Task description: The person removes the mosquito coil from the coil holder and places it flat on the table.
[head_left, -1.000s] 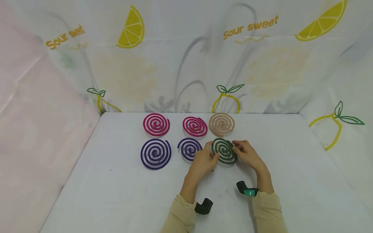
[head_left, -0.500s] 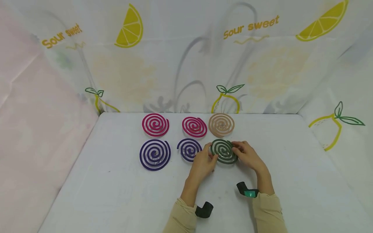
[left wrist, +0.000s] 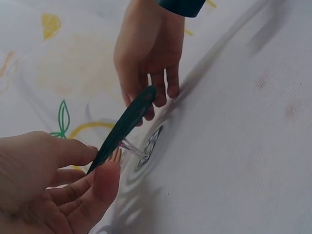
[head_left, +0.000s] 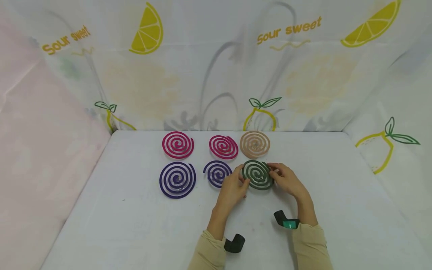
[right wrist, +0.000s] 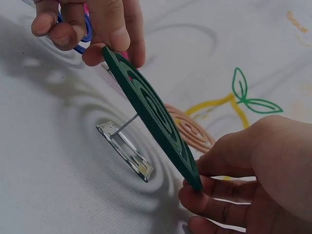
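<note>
A dark green mosquito coil [head_left: 258, 175] sits on a small metal stand [right wrist: 123, 154], its flat spiral raised above the white table. My left hand [head_left: 232, 187] pinches the coil's left edge between thumb and fingers. On the opposite edge, my right hand [head_left: 287, 180] holds the rim, thumb on one face and fingers at the other. In the left wrist view the green coil [left wrist: 126, 122] shows edge-on between both hands. Partly covered by my left hand is a smaller purple coil [head_left: 217, 174] beside it.
Behind the green coil lies a tan coil [head_left: 255, 144], with a pink coil [head_left: 223, 147] to its left. Farther left are another pink coil [head_left: 178, 144] and a larger purple coil [head_left: 177, 180]. A lemon-print cloth [head_left: 216, 75] hangs behind the white table [head_left: 135, 225].
The head view has turned slightly, so the coils appear a little farther left. Both hands stay at the green coil's edges, with very little movement.
</note>
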